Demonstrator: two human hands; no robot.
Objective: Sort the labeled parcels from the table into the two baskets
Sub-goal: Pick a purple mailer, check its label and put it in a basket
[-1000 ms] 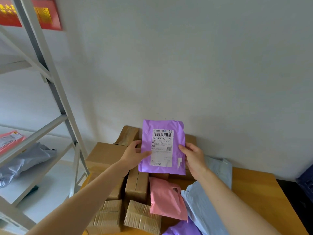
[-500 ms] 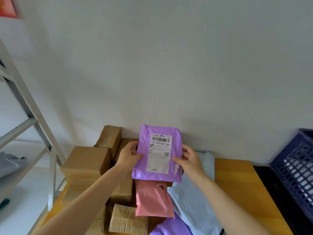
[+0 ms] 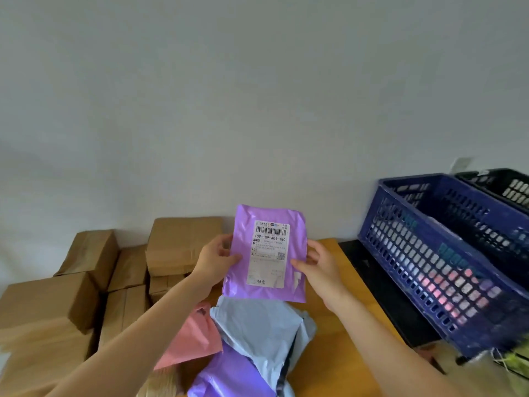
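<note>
A person's left hand point(image 3: 213, 260) and right hand point(image 3: 317, 267) pinched the side edges of a labeled purple parcel point(image 3: 266, 253), held upright above the table point(image 3: 340, 339), beside the blue basket point(image 3: 446, 262)

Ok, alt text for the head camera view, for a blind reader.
The left hand and right hand hold up a purple mailer, white label facing the camera. Below, a pink mailer, a pale blue mailer and a second purple mailer lie on a wooden table, cardboard boxes at left, a blue basket at right.
</note>
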